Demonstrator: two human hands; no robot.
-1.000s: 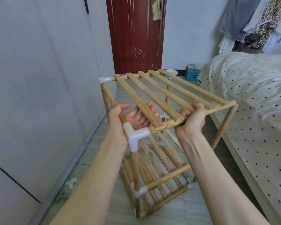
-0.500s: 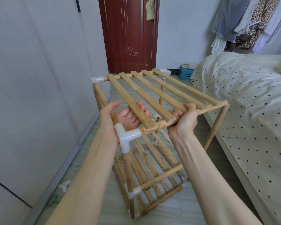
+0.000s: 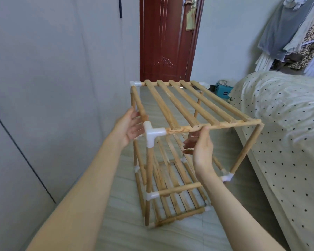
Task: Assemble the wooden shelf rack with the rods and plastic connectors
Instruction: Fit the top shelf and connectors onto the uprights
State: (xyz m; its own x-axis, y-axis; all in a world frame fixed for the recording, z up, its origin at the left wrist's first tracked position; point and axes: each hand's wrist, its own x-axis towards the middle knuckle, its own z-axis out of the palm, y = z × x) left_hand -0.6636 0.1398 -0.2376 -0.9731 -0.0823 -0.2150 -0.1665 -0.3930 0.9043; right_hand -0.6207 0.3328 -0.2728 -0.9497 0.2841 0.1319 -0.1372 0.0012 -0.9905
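While the wooden shelf rack [image 3: 185, 142] stands upright ahead, the left hand [image 3: 130, 126] rests open beside its near-left connector [image 3: 152, 133]; the right hand [image 3: 201, 149] loosely touches the front rail [image 3: 216, 126].

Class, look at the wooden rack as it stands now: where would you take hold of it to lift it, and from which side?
Probably grip the rack's top side rods with both hands, one from the left and one from the right. The left rod runs between two white connectors, so it looks braced. Go gently at the near right corner: no connector shows there.
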